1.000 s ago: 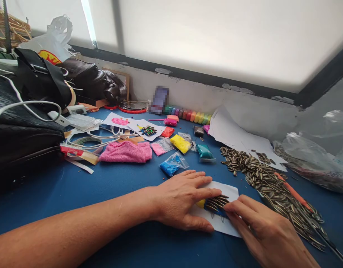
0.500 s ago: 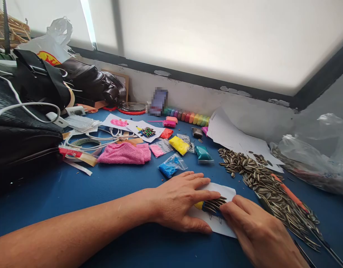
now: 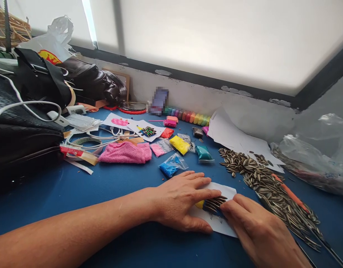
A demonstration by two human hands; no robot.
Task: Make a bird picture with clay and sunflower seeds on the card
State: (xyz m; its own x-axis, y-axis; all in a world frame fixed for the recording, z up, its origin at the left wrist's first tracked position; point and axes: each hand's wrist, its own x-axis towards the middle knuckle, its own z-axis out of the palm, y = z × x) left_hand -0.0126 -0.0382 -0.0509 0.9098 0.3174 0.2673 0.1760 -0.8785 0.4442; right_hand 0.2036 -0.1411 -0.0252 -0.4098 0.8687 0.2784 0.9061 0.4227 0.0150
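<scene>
A white sheet of paper point(image 3: 227, 190) lies on the blue table, bearing a small picture of yellow and blue clay with rows of striped sunflower seeds point(image 3: 214, 203) stuck in it. Thin pencilled legs show below the clay. My left hand point(image 3: 185, 203) rests flat over the paper's left part, fingers spread, index finger along the top of the seeds. At the right end of the seed rows, my right hand point(image 3: 252, 225) has its fingertips pinched together against the clay. Whatever sits between those fingertips is hidden.
A heap of loose sunflower seeds point(image 3: 266, 182) and an orange-handled tool point(image 3: 290, 191) lie on the right. Beyond my hands are bags of blue point(image 3: 171, 165), yellow point(image 3: 180, 144) and teal clay point(image 3: 204, 153). A pink cloth point(image 3: 125, 152) and black bag point(image 3: 23, 149) occupy the left.
Almost nothing differs; both hands keep their places on the paper, and the whole view has shifted very slightly.
</scene>
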